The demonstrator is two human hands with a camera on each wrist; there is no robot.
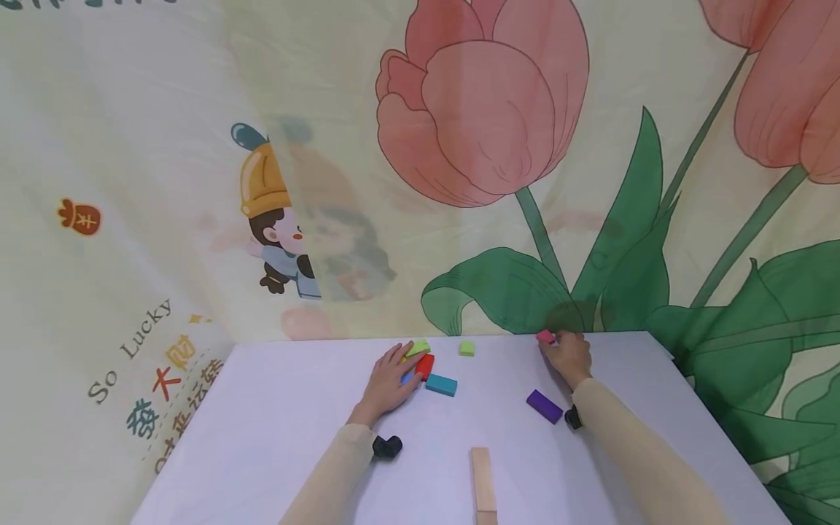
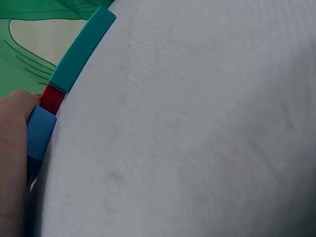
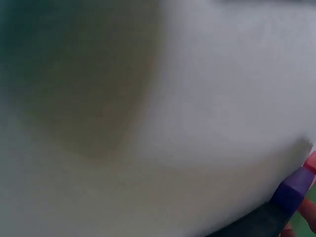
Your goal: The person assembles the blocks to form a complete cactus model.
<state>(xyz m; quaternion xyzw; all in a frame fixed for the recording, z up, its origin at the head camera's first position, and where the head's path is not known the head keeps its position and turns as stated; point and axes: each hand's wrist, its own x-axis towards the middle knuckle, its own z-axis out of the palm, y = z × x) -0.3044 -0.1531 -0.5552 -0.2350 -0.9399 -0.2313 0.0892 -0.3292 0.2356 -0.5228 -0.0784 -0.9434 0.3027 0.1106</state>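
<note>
My left hand (image 1: 387, 386) lies over a cluster of blocks toward the table's back, its fingers extended across them. In that cluster are a yellow-green block (image 1: 418, 348), a red block (image 1: 425, 366), a blue block (image 2: 41, 133) partly covered by the hand, and a teal block (image 1: 442, 385) at the near right side. At the back right, my right hand (image 1: 568, 357) pinches a small pink block (image 1: 545, 336) between thumb and fingers. A purple block (image 1: 544, 406) lies on the table nearer than the right hand. In the right wrist view, only fingertips show at the lower right corner.
A small light green block (image 1: 467, 348) sits between the hands near the back edge. Plain wooden blocks (image 1: 483, 481) lie in line at the front middle of the white table (image 1: 275, 415). Behind the table hangs a printed cloth (image 1: 485, 117) with tulips.
</note>
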